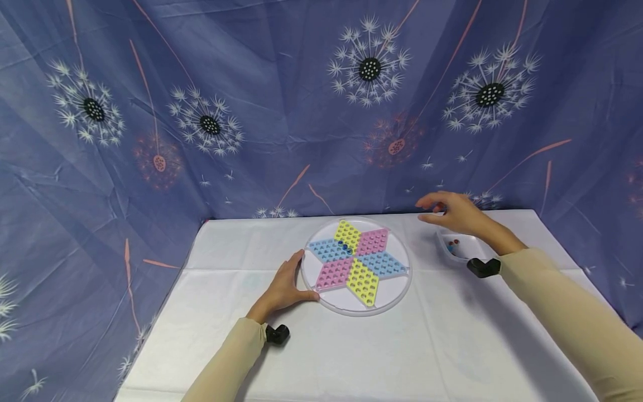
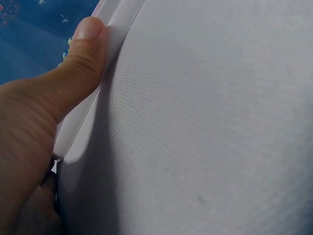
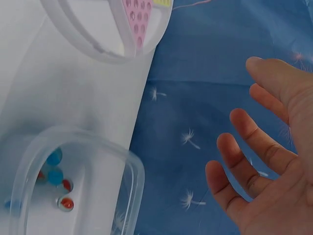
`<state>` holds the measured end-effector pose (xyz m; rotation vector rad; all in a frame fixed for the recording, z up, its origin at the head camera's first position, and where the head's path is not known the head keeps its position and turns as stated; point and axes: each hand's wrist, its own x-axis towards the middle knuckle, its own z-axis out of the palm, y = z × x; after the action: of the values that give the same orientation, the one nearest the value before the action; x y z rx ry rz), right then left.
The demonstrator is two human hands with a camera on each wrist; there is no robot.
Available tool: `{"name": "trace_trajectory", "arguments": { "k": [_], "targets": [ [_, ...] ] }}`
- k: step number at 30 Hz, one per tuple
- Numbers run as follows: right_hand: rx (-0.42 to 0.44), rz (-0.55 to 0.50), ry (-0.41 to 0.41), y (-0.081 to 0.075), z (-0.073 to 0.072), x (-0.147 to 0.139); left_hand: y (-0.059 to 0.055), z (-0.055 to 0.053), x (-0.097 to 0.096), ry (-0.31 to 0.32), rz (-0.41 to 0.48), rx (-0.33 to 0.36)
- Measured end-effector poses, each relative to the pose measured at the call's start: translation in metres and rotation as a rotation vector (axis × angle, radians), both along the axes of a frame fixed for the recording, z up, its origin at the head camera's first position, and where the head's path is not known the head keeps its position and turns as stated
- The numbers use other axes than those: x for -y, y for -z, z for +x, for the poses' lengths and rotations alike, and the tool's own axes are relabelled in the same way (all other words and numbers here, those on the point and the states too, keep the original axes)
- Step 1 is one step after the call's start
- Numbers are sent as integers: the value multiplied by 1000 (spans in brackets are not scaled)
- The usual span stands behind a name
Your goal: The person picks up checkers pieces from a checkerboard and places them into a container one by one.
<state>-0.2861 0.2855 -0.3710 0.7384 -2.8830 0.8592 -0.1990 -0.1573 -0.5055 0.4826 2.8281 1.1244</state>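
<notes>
A round white Chinese checkers board (image 1: pixel 389 293) with a star of yellow, pink and blue hole-filled points lies on the table. A few dark blue marbles (image 1: pixel 344 247) sit in a row on it, near where the upper yellow and left blue points meet. My left hand (image 1: pixel 285 286) rests against the board's left rim, fingers and thumb spread along the edge; in the left wrist view the thumb (image 2: pixel 88 54) touches the rim. My right hand (image 1: pixel 454 212) is raised above the clear plastic container (image 3: pixel 137 181), fingers loosely bent and apart, holding nothing. Red and blue marbles (image 3: pixel 55 176) lie inside the container.
A white cloth covers the table (image 1: pixel 382 357). Behind it hangs a blue curtain (image 1: pixel 291 111) with a dandelion print, close to the table's back edge. The container stands right of the board, near that back edge.
</notes>
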Motion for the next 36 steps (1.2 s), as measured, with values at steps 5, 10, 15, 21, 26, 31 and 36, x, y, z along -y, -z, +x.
{"name": "trace_trajectory", "arguments": {
  "k": [5, 10, 15, 21, 26, 31, 36],
  "targets": [
    [-21, -8, -43, 0, 0, 8, 1, 0, 0, 2, -3, -5],
    [-45, -2, -79, 1, -3, 18, -1, 0, -1, 1, -12, -8],
    [-42, -1, -96, 2, -6, 30, -2, -1, -2, -2, -18, -6],
    [-14, -22, -120, 5, -11, 50, -3, 0, -1, -2, -11, 5],
    [8, -38, -144, 10, -13, 67, -3, 0, -1, 0, -7, 3],
    [41, -39, -159, 13, -14, 84, -2, 0, -1, 2, -6, -8],
    [49, -65, -180, 14, -13, 97, -2, 1, -1, 1, -5, -9]
  ]
}}
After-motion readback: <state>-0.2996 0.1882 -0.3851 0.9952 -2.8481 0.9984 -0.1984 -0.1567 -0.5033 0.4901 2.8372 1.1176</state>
